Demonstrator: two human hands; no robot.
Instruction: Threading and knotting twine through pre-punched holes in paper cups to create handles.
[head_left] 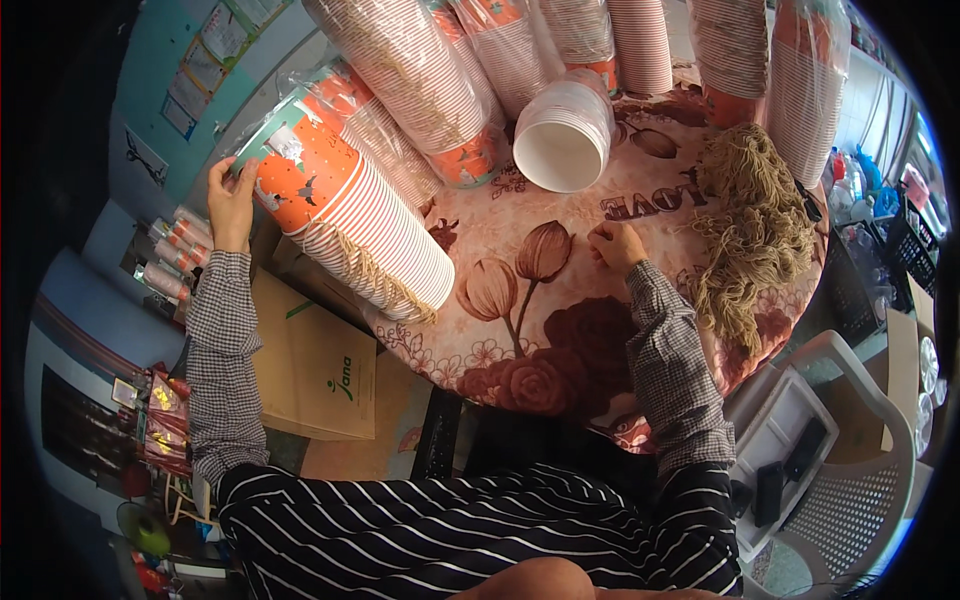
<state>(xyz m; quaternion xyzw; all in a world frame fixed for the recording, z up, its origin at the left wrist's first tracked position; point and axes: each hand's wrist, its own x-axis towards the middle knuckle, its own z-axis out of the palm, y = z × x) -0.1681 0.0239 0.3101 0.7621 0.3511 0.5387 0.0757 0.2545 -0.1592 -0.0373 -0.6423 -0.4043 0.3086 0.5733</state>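
Observation:
A tall stack of nested paper cups [365, 215], striped along its length with an orange patterned cup at the far end, leans at the left edge of the table. My left hand [232, 205] grips that orange end, thumb and fingers on its green rim. Strands of tan string hang along the stack's near side. My right hand [620, 247] rests on the flowered tablecloth [500, 350] with its fingers curled together. Whatever may be between those fingers is hidden. To its right lies a loose bundle of brown string [755, 230].
More stacks of cups [400, 75] in clear plastic stand along the table's far side. One short wrapped stack of white cups [562, 145] lies with its mouth facing me. A cardboard box [318, 370] is below at left. A grey plastic chair [860, 470] stands at right.

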